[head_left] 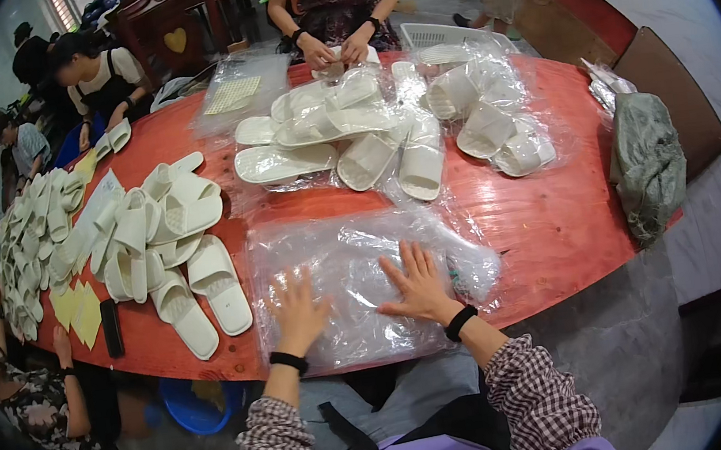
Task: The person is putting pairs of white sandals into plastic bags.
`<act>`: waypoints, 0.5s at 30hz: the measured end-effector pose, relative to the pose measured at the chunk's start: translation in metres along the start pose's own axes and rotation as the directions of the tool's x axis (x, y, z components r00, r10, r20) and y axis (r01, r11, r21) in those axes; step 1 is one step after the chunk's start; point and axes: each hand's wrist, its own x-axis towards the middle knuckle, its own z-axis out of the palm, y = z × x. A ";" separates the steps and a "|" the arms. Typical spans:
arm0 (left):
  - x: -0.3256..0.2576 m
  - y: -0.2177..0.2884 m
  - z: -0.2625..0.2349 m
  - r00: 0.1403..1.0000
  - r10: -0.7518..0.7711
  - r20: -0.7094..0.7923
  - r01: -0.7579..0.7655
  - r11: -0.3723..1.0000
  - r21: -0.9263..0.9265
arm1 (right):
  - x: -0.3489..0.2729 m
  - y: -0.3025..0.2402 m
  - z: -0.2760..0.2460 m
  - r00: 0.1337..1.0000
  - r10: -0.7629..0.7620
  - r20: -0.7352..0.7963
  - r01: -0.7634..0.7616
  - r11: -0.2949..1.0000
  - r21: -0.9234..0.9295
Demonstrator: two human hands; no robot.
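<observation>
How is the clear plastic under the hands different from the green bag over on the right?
The clear plastic is see-through, but the green bag is murky. The clear plastic lies flat, while the green bag is bunched and bulging. The left hand and right hand rest on the clear plastic; neither touches the green bag. Both look wrinkled.

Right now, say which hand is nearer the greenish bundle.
Right. The right hand is left of the greenish bundle, over clear plastic; the left hand is farther left.
</observation>
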 end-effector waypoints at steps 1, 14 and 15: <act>0.002 -0.025 0.011 0.996 -0.057 -0.071 0.057 0.998 -0.003 | 0.001 -0.002 -0.002 1.000 -0.011 0.004 0.011 1.000 0.005; -0.004 0.041 0.008 0.909 0.416 0.011 -0.402 0.884 -0.238 | 0.000 -0.002 -0.011 0.999 -0.028 0.026 0.026 0.998 0.051; -0.003 0.041 0.011 0.914 0.404 0.024 -0.392 0.899 -0.194 | 0.000 -0.002 -0.017 0.998 -0.011 0.064 0.010 1.000 0.013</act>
